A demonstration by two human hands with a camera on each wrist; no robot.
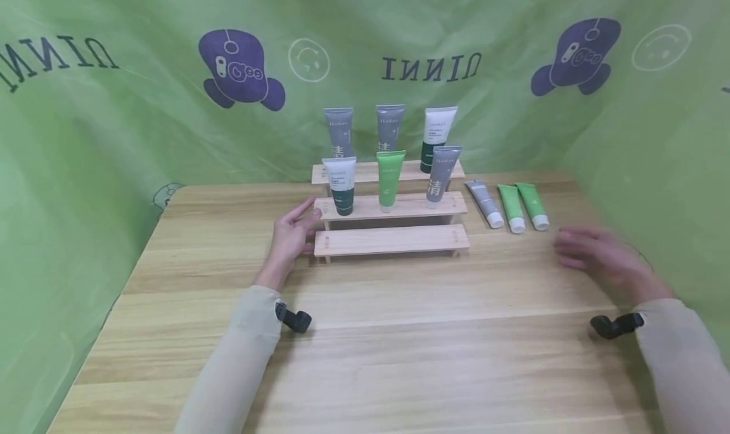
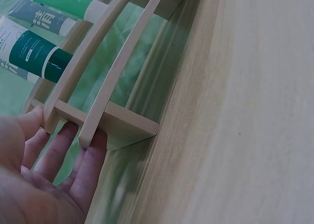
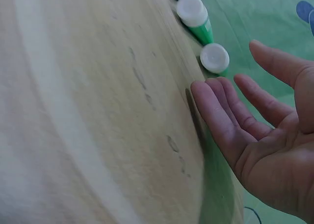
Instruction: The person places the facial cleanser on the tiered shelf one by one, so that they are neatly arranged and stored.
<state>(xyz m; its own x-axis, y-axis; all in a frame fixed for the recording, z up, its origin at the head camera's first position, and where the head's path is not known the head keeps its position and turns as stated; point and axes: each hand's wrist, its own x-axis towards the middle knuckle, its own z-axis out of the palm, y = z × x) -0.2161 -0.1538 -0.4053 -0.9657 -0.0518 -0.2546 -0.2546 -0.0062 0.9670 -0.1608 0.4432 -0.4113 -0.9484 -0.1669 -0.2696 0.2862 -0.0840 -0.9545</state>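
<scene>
My left hand [image 1: 289, 236] grips the left end of a three-step wooden display stand [image 1: 393, 241], its thumb on the middle step and fingers around the edge below. On the middle step stand a white-and-dark-green tube [image 1: 342, 184], a bright green tube [image 1: 390, 179] and a grey tube [image 1: 441, 175]. Behind them, the top step holds two grey tubes [image 1: 340, 130] and another white-and-green tube [image 1: 438, 130]. The lowest step is bare. Out to the right, my right hand [image 1: 601, 256] hovers empty with fingers extended, close to the white caps [image 3: 214, 58] of two lying green tubes [image 1: 531, 206].
Beside the stand's right end a grey tube [image 1: 485, 203] lies on the wooden table [image 1: 399, 358], left of the green pair, caps toward me. A green printed cloth [image 1: 353, 16] hangs behind the table and along both sides.
</scene>
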